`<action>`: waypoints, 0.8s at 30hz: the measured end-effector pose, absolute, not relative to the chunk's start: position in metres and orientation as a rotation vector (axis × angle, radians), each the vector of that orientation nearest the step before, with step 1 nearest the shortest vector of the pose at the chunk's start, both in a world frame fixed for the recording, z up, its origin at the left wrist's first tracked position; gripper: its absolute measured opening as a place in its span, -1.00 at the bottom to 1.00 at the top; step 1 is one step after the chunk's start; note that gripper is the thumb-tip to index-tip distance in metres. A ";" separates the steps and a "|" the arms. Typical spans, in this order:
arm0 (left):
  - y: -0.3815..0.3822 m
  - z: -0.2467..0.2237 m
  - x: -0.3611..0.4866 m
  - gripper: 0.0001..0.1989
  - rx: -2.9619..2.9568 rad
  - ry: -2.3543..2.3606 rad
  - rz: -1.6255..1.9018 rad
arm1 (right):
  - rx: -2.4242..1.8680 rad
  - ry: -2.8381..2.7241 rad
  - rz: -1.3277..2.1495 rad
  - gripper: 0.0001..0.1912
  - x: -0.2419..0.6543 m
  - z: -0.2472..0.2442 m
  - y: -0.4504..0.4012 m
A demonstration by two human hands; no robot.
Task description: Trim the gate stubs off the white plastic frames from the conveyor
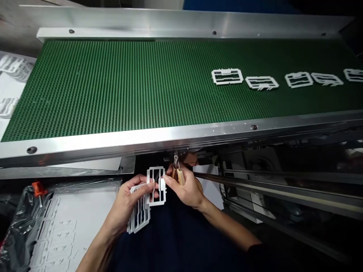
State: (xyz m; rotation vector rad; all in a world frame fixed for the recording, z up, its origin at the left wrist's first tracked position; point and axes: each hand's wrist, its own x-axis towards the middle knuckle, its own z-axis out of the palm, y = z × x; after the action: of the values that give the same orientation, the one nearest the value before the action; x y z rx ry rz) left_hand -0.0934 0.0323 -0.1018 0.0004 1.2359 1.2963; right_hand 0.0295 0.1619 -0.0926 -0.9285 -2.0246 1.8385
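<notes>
While the left hand (126,206) pinched a stack of white plastic lattice frames (138,217) at lower centre of the view, the right hand (184,190) clasped tan-handled steel nippers (178,175) beside the top frame (155,168); a loosened pinch could have dropped the stack.

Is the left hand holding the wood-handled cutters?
No, the wood-handled cutters are in the right hand; the left hand holds white plastic frames.

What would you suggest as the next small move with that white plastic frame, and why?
Probably bring the wooden-handled cutters in the right hand to the white tab on the plastic frame, since the left hand holds that frame up close by.
</notes>
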 end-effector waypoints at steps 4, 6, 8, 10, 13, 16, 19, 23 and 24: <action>0.031 -0.106 -0.096 -0.82 0.070 1.288 1.269 | -0.897 -2.003 1.935 -0.86 0.032 -0.100 0.164; 0.032 -0.105 -0.101 -0.78 0.065 1.335 1.280 | -0.903 -1.988 1.997 -0.85 0.032 -0.104 0.164; 0.033 -0.104 -0.107 -0.74 0.058 1.376 1.291 | -0.923 -1.974 2.043 -0.85 0.031 -0.105 0.165; 0.035 -0.103 -0.113 -0.74 0.076 1.410 1.292 | -0.937 -1.954 2.082 -0.85 0.030 -0.103 0.166; 0.037 -0.103 -0.117 -0.74 0.094 1.440 1.266 | -0.956 -1.918 2.131 -0.85 0.028 -0.099 0.167; 0.038 -0.105 -0.117 -0.72 0.078 1.432 1.243 | -0.979 -1.919 2.150 -0.85 0.027 -0.095 0.167; 0.039 -0.106 -0.116 -0.73 0.075 1.427 1.234 | -0.978 -1.937 2.147 -0.84 0.026 -0.094 0.167; 0.038 -0.102 -0.117 -0.72 0.093 1.399 1.223 | -0.936 -1.938 2.156 -0.82 0.027 -0.094 0.167; 0.037 -0.101 -0.117 -0.72 0.102 1.391 1.221 | -0.921 -1.941 2.160 -0.82 0.027 -0.095 0.167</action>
State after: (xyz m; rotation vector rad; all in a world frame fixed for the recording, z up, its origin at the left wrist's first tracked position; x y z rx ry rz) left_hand -0.1174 0.0371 -0.1011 0.1018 1.3913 1.2205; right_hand 0.0267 0.1666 -0.0945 -0.9213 -1.9409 2.1603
